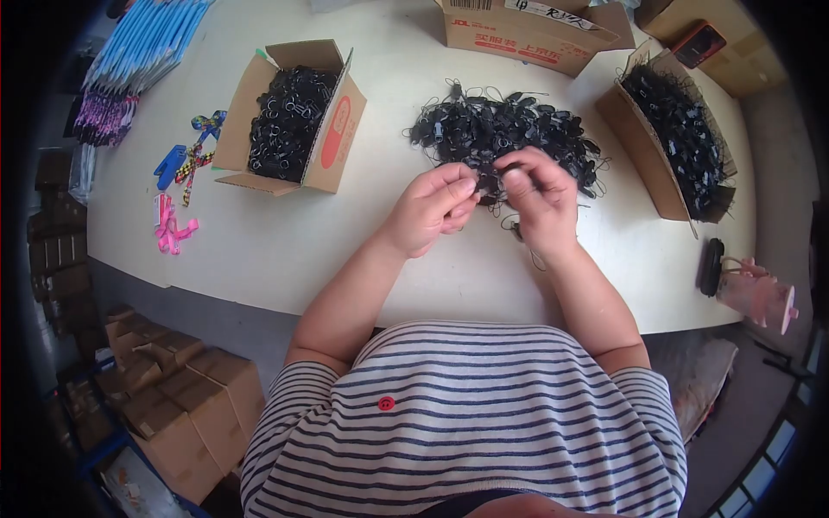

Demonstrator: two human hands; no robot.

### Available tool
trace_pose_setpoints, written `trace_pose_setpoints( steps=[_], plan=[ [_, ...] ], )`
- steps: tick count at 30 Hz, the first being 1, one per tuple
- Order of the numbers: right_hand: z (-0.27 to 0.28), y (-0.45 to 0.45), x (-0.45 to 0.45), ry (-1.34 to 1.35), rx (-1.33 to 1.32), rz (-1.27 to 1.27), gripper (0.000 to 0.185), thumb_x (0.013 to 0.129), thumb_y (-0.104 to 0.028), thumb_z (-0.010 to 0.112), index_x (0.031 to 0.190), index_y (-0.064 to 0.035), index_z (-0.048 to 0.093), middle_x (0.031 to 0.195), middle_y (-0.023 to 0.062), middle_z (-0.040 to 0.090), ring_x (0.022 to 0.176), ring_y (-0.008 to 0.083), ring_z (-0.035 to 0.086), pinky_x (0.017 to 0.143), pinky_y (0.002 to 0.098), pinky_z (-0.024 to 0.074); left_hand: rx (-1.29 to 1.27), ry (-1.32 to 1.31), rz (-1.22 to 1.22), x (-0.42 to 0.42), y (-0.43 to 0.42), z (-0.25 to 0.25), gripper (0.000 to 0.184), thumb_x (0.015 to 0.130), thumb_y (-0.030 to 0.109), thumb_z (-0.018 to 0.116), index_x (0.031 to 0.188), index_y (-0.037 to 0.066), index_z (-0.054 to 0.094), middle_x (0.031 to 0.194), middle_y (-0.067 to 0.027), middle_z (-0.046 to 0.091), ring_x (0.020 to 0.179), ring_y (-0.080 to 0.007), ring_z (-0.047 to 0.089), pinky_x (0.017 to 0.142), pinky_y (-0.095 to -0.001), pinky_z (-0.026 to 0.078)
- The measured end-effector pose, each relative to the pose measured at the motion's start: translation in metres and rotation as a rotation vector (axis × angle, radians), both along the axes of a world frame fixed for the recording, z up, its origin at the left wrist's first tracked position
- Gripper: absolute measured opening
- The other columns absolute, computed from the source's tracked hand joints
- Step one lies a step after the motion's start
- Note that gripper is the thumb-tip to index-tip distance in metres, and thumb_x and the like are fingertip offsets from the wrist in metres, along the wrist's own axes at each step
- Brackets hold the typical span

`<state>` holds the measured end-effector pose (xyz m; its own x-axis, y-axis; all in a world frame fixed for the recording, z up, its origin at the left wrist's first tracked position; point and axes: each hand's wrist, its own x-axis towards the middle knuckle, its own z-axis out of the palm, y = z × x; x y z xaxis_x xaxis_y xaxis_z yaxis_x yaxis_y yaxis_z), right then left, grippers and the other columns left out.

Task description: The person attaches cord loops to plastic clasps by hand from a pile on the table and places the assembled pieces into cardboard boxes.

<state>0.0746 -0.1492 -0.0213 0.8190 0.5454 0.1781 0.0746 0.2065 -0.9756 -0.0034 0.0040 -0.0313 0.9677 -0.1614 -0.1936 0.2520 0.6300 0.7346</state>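
My left hand is closed in a pinch on a small black buckle piece, partly hidden by the fingers. Close beside it, my right hand has thumb and fingers pressed together around another small black piece, mostly covered. Both hands are over the near edge of a loose pile of black plastic buckles with thin cord loops. A stray black buckle with a cord loop lies below the right hand.
An open carton with black clips and metal rings stands left. Another carton of black looped pieces stands right. Colourful lanyards, a blue stapler-like tool, a pink bottle and a large box are also on the white table.
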Motion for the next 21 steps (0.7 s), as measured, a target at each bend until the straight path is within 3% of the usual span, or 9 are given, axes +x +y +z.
trace_pose_setpoints(
  steps=[3, 6, 7, 10, 11, 14, 15, 19, 21],
  plan=[
    [0.000, -0.003, 0.012, 0.431, 0.281, 0.092, 0.013, 0.088, -0.010, 0.050, 0.098, -0.0029, 0.056, 0.068, -0.0025, 0.043, 0.058, 0.0052, 0.037, 0.043, 0.0196, 0.0258, -0.100, 0.009, 0.005, 0.000, 0.003, 0.001, 0.014, 0.089, 0.017, 0.040, 0.084, 0.005, 0.046, 0.062, -0.0003, 0.038, 0.048, -0.0071, 0.031, 0.042, -0.0195, 0.023],
    [0.002, -0.006, 0.017, 0.763, 0.573, 0.271, 0.013, 0.090, -0.011, 0.046, 0.098, -0.0035, 0.054, 0.072, -0.0003, 0.043, 0.059, 0.0067, 0.038, 0.043, 0.0192, 0.0265, -0.208, -0.073, -0.042, 0.002, 0.006, 0.001, 0.016, 0.087, 0.019, 0.039, 0.079, 0.006, 0.043, 0.062, -0.0024, 0.039, 0.047, -0.0088, 0.032, 0.040, -0.0203, 0.024],
    [0.002, -0.007, 0.019, 0.806, 0.582, 0.308, 0.022, 0.091, -0.021, 0.043, 0.097, -0.0032, 0.055, 0.081, 0.0031, 0.045, 0.061, 0.0093, 0.038, 0.042, 0.0184, 0.0296, -0.235, -0.096, -0.050, 0.002, 0.006, 0.001, 0.017, 0.086, 0.020, 0.039, 0.078, 0.006, 0.042, 0.063, -0.0031, 0.039, 0.047, -0.0091, 0.032, 0.040, -0.0204, 0.024],
    [0.006, -0.007, 0.023, 0.989, 0.621, 0.315, 0.026, 0.091, -0.025, 0.039, 0.095, -0.0046, 0.055, 0.079, 0.0057, 0.049, 0.062, 0.0152, 0.043, 0.044, 0.0206, 0.0327, -0.293, -0.165, -0.090, 0.002, 0.009, 0.000, 0.021, 0.085, 0.025, 0.039, 0.078, 0.006, 0.041, 0.065, -0.0045, 0.040, 0.046, -0.0097, 0.032, 0.039, -0.0202, 0.024],
    [0.000, -0.009, 0.026, 1.065, 0.664, 0.333, 0.034, 0.089, -0.034, 0.039, 0.090, -0.0051, 0.057, 0.086, 0.0093, 0.054, 0.067, 0.0200, 0.049, 0.046, 0.0225, 0.0360, -0.312, -0.162, -0.092, 0.002, 0.009, 0.001, 0.021, 0.085, 0.026, 0.039, 0.078, 0.005, 0.041, 0.065, -0.0045, 0.040, 0.046, -0.0097, 0.032, 0.039, -0.0201, 0.024],
    [0.006, -0.011, 0.025, 1.221, 0.613, 0.213, 0.039, 0.088, -0.039, 0.040, 0.085, -0.0047, 0.058, 0.094, 0.0133, 0.057, 0.077, 0.0231, 0.056, 0.049, 0.0241, 0.0400, -0.344, -0.113, -0.076, 0.001, 0.008, 0.004, 0.024, 0.087, 0.029, 0.039, 0.080, 0.006, 0.043, 0.066, -0.0044, 0.041, 0.046, -0.0095, 0.032, 0.039, -0.0199, 0.023],
    [0.007, -0.010, 0.026, 1.222, 0.669, 0.284, 0.043, 0.087, -0.043, 0.042, 0.082, -0.0026, 0.058, 0.098, 0.0180, 0.058, 0.087, 0.0280, 0.059, 0.058, 0.0294, 0.0480, -0.349, -0.092, -0.069, 0.001, 0.008, 0.005, 0.026, 0.088, 0.030, 0.038, 0.080, 0.006, 0.043, 0.067, -0.0043, 0.041, 0.046, -0.0095, 0.032, 0.039, -0.0198, 0.023],
    [0.025, -0.008, 0.034, 1.258, 0.613, 0.112, 0.045, 0.088, -0.041, 0.041, 0.083, 0.0013, 0.055, 0.098, 0.0216, 0.057, 0.091, 0.0332, 0.058, 0.072, 0.0366, 0.0531, -0.345, -0.041, -0.055, 0.001, 0.009, 0.001, 0.031, 0.092, 0.034, 0.035, 0.082, 0.006, 0.045, 0.067, -0.0036, 0.040, 0.046, -0.0089, 0.031, 0.039, -0.0193, 0.022],
    [0.048, -0.005, 0.056, 1.158, 0.600, 0.087, 0.042, 0.089, -0.039, 0.041, 0.085, 0.0002, 0.054, 0.092, 0.0189, 0.057, 0.084, 0.0290, 0.059, 0.067, 0.0324, 0.0526, -0.338, -0.030, -0.037, 0.000, 0.009, 0.002, 0.031, 0.092, 0.034, 0.035, 0.082, 0.006, 0.046, 0.067, -0.0035, 0.040, 0.047, -0.0089, 0.031, 0.040, -0.0193, 0.022]
  ],
)
